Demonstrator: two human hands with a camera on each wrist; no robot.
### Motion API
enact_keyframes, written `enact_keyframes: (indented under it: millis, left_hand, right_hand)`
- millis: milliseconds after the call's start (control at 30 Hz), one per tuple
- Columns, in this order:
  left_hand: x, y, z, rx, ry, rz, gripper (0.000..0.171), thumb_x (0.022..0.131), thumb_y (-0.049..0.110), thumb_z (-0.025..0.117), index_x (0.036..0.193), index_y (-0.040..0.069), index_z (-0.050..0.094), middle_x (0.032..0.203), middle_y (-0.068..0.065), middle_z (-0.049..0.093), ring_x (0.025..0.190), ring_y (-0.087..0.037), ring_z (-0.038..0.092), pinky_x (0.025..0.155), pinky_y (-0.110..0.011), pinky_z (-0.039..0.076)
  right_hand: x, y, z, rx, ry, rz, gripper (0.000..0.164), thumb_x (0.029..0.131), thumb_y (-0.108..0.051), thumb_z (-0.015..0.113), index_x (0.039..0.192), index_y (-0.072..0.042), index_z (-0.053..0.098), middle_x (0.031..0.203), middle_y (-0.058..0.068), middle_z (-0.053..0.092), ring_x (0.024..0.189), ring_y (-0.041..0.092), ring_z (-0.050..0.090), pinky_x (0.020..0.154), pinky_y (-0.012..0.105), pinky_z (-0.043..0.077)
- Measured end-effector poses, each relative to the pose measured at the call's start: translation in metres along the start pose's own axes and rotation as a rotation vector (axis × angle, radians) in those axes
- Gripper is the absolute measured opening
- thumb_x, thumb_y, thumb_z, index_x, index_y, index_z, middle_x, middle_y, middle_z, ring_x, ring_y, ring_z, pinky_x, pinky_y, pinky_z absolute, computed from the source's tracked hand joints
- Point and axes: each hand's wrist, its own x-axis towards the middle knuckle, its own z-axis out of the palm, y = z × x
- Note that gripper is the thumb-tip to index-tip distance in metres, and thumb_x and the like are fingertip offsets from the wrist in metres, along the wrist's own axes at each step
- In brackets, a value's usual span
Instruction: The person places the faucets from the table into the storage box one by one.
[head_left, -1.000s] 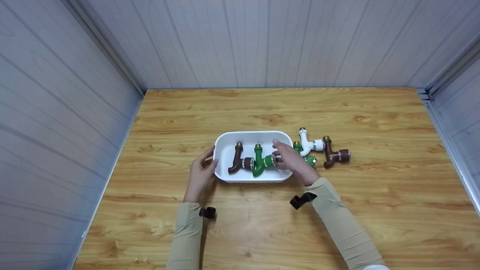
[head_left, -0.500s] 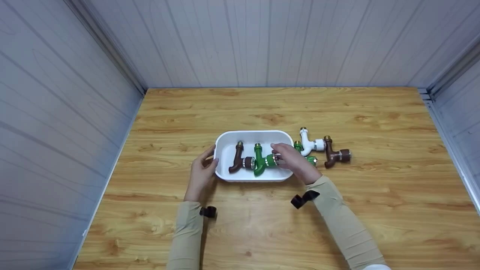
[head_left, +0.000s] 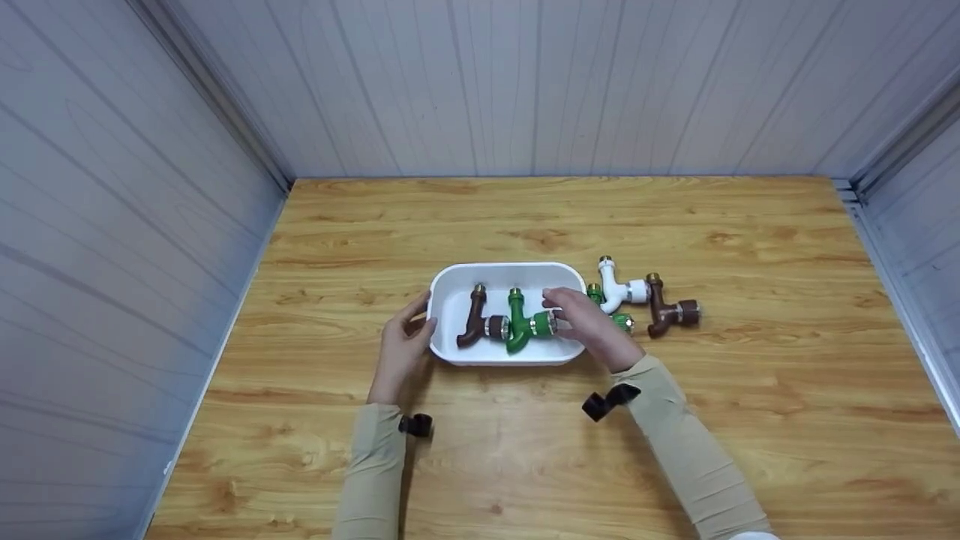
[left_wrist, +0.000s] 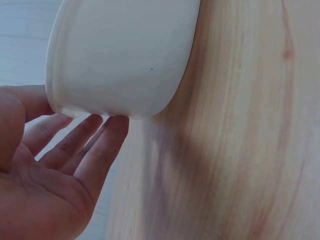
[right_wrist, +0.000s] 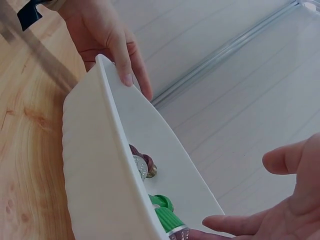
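Observation:
A white plastic tub (head_left: 457, 358) stands on the wooden table. My left hand (head_left: 401, 345) grips its left end, thumb over the rim and fingertips against the outer wall (left_wrist: 125, 55). Inside lie a brown tap (head_left: 474, 319) and, to its right, a green tap (head_left: 517, 322), both with brass threaded ends pointing away. My right hand (head_left: 592, 326) is over the tub's right end, fingers extended and thumb apart. Its lower fingers reach beside the green tap's knob (right_wrist: 170, 217); whether they touch it is hard to tell.
Right of the tub lie a white tap (head_left: 615, 289), a brown tap (head_left: 664, 311) and another green tap (head_left: 622, 322), partly hidden by my right hand and the tub's rim. Pale panelled walls (head_left: 487, 90) enclose the table on the back and both sides.
My right hand's thumb and fingers have shifted slightly down toward the green tap's knob. The left hand, the tub and the taps look the same.

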Motion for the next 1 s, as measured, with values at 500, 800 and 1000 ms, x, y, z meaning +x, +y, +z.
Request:
enact_keyframes:
  millis: [500, 800, 1000]
  left_hand:
    - [0.000, 0.002, -0.002, -0.063, -0.042, 0.018, 0.046, 0.091, -0.010, 0.055, 0.135, -0.010, 0.046, 0.129, -0.034, 0.048, 0.114, -0.051, 0.050, 0.092, -0.054, 0.048]
    - [-0.006, 0.013, 0.001, -0.042, -0.027, 0.024, 0.045, 0.091, -0.009, 0.054, 0.136, -0.009, 0.046, 0.127, -0.034, 0.049, 0.112, -0.050, 0.051, 0.092, -0.052, 0.049]
    - [-0.010, 0.026, 0.002, -0.028, -0.043, 0.019, 0.045, 0.091, -0.011, 0.053, 0.135, -0.013, 0.043, 0.126, -0.037, 0.047, 0.113, -0.053, 0.049, 0.092, -0.052, 0.049]
  right_hand:
    - [-0.012, -0.002, -0.001, 0.123, -0.006, -0.045, 0.052, 0.103, -0.026, 0.037, 0.139, 0.011, 0.033, 0.143, 0.028, 0.032, 0.135, 0.040, 0.028, 0.113, 0.047, 0.026]
    - [-0.024, -0.001, -0.010, 0.186, -0.076, -0.126, 0.048, 0.103, -0.026, 0.040, 0.135, 0.010, 0.037, 0.136, 0.026, 0.043, 0.131, 0.043, 0.036, 0.109, 0.051, 0.032]
    - [-0.033, 0.000, -0.016, 0.216, -0.114, -0.168, 0.041, 0.103, -0.027, 0.040, 0.128, 0.005, 0.046, 0.130, 0.022, 0.050, 0.127, 0.044, 0.040, 0.106, 0.053, 0.036]
